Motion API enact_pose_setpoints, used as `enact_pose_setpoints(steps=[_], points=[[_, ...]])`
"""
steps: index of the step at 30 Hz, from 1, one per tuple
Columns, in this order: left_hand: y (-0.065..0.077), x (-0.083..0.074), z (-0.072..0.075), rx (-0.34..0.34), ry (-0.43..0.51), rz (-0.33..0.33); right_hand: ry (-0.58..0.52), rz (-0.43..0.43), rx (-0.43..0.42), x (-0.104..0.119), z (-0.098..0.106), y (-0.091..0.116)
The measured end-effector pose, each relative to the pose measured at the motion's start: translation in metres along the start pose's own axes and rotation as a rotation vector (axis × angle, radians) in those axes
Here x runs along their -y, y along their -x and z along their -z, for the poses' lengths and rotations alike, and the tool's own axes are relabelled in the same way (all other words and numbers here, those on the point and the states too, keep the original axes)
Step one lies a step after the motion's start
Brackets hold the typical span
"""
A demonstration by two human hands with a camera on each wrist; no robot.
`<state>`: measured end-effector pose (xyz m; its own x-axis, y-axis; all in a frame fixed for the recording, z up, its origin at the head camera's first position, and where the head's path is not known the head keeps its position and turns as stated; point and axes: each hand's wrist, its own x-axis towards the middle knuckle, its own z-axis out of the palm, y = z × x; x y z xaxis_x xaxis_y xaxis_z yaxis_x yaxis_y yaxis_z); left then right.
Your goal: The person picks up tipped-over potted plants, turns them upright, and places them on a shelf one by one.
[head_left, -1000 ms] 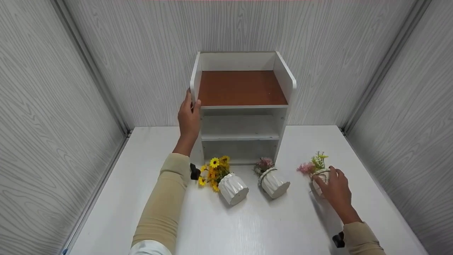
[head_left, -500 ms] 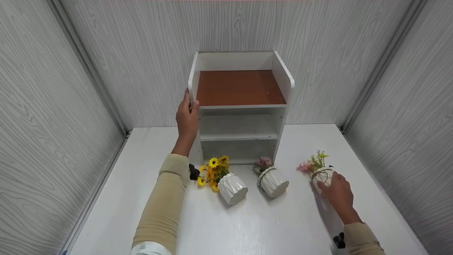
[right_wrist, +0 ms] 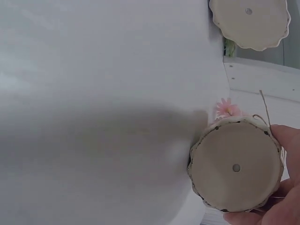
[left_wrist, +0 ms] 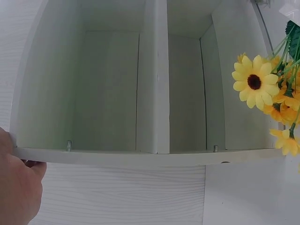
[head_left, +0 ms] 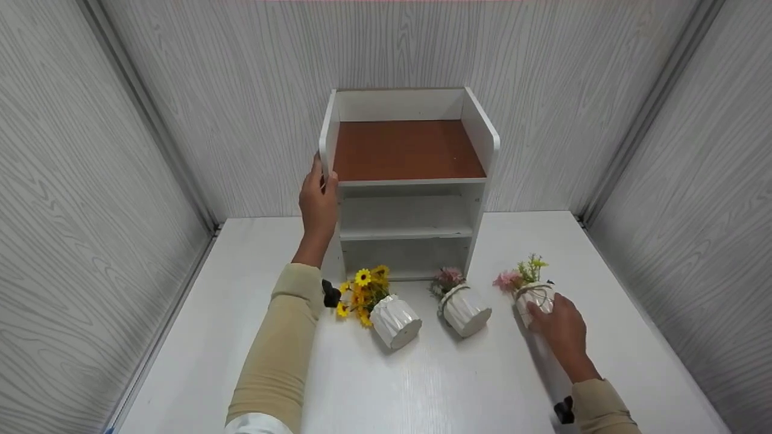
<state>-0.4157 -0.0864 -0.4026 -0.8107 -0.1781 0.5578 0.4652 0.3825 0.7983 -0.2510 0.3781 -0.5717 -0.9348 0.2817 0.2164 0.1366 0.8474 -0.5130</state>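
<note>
A white shelf unit (head_left: 410, 235) with a brown top board stands at the back. My left hand (head_left: 319, 205) holds its left side panel, thumb at the front edge and fingers behind; the left wrist view shows part of that hand (left_wrist: 18, 183) at the panel. On the right, my right hand (head_left: 562, 330) grips a white flower pot (head_left: 535, 299) with pink and yellow-green flowers and a string bow. The pot lies tilted, its round base (right_wrist: 236, 164) with a small hole facing the right wrist camera. Thumb and fingers are curled round its side.
A white pot (head_left: 396, 321) with yellow flowers (head_left: 363, 292) lies on its side before the shelf unit. Beside it lies another white pot (head_left: 466, 312) with dull pink flowers. All are on a white table (head_left: 422, 392) between grey wood-grain walls (head_left: 681, 181).
My right hand has shifted lower on the pot, from round its rim to its side, then moved left with it. My left hand stays at the shelf panel.
</note>
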Motion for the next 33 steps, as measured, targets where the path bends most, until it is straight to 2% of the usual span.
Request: enact_pose_setpoints(steps=[7, 20, 24, 28, 33], points=[[0.001, -0.001, 0.0, -0.007, 0.014, 0.008, -0.047, -0.029, -0.029, 0.002, -0.008, 0.003], [0.002, -0.003, 0.003, -0.009, 0.025, 0.019, -0.185, -0.064, -0.155, 0.003, -0.023, 0.019], [0.001, -0.003, 0.002, -0.005, 0.013, 0.024, -0.263, -0.09, -0.145, 0.002, -0.026, 0.025], [0.0, -0.004, 0.002, 0.002, 0.004, 0.032, -0.329, -0.125, -0.094, -0.001, -0.025, 0.03], [0.001, -0.004, 0.0, 0.004, 0.006, 0.039, -0.313, -0.161, -0.073, -0.005, -0.024, 0.04]])
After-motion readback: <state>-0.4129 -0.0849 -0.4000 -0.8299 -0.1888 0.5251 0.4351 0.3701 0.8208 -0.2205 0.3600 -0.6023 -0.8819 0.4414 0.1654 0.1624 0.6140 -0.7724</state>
